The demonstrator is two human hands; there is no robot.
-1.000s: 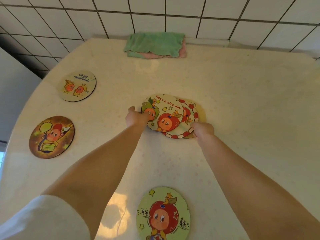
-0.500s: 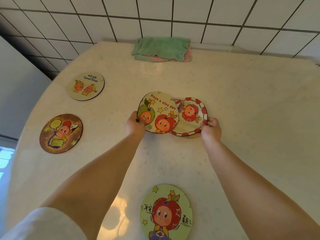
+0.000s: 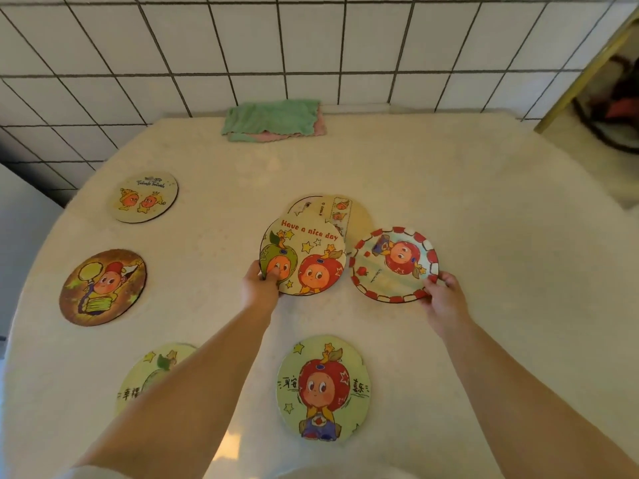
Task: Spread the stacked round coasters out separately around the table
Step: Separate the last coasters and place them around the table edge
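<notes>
From my head view, the table (image 3: 484, 209) is lying bare across its right half and along the far edge, apart from a green cloth (image 3: 273, 119) against the tiled wall (image 3: 311, 46). Four coasters are sitting apart along the left and near sides. My left hand (image 3: 260, 285) is pinching the near-left rim of the "Have a nice day" coaster (image 3: 304, 257), which is overlapping a pale coaster (image 3: 349, 212) behind it. My right hand (image 3: 444, 299) is gripping the near-right rim of the red-bordered coaster (image 3: 394, 264), just beside that pile. Both forearms are reaching forward.
</notes>
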